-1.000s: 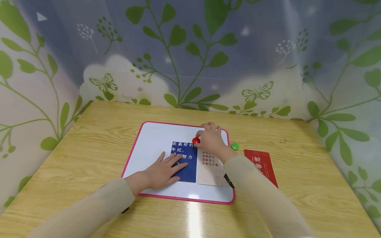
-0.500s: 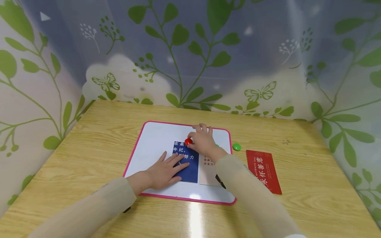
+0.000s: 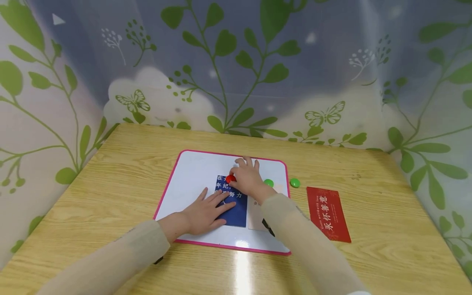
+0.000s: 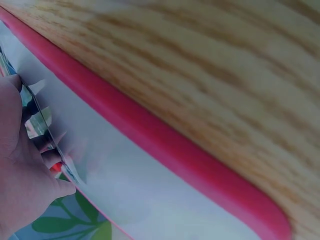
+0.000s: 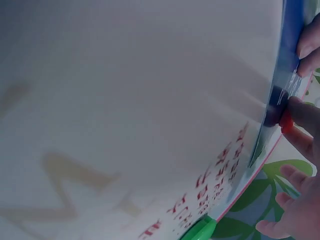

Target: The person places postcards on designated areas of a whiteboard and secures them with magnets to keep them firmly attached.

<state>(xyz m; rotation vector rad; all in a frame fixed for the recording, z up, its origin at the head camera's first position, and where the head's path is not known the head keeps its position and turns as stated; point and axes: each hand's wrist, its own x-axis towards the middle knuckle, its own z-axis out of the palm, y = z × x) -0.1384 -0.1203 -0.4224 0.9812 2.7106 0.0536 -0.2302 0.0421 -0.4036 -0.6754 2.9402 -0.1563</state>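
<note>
My left hand [image 3: 206, 212] lies with fingers spread on a blue card [image 3: 236, 213] printed with white characters, pressing it to a whiteboard [image 3: 191, 176]. At the card's upper edge my right hand [image 3: 248, 177] pinches a red round magnet [image 3: 230, 179] between thumb and index finger, other fingers raised. The right wrist view shows the red magnet [image 5: 286, 121] right at the blue card's surface. Beside the blue card lies a pale pink card [image 3: 256, 217], partly hidden by the right forearm, with a green magnet [image 3: 268, 182] at its top.
Right of the pink-rimmed whiteboard, a second green magnet [image 3: 295, 182] sits on the wooden table [image 3: 387, 213]. A red card [image 3: 328, 215] with white writing lies nearby. A patterned curtain [image 3: 236, 82] stands behind the table.
My right hand has carried the red magnet left and slightly down, from between the cards to the blue card's top edge. The green magnet on the pink card has come into view. My left hand stays put.
</note>
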